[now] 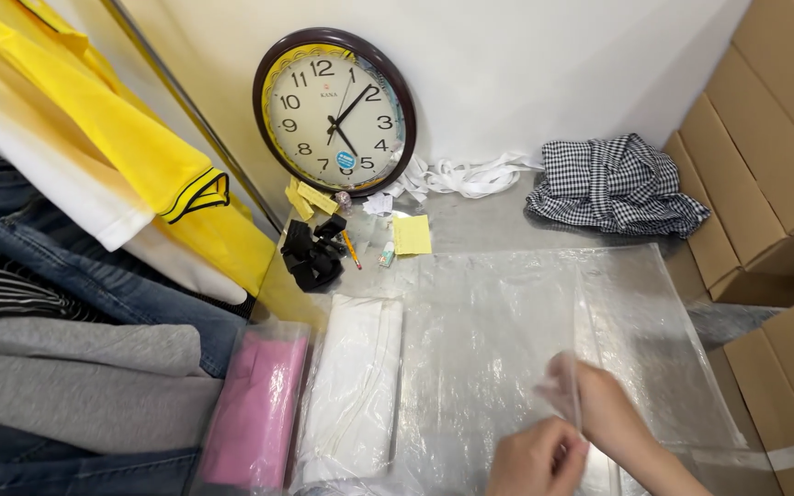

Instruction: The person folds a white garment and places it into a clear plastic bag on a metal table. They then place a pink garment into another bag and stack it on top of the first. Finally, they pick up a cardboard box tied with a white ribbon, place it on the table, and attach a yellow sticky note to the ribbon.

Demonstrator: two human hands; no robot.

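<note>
My left hand (537,456) and right hand (599,413) pinch the edge of a clear plastic bag (516,340) lying flat on the table (480,230); I judge the slippery film may slide free or tear

One clear plastic bag (544,340): large, transparent, glossy, lightly wrinkled. It lies flat and spread open-faced on the table, directly below the round wall clock (334,110). Its near edge is lifted and pinched, with a thin flap of film raised upright at the lower right.
</note>
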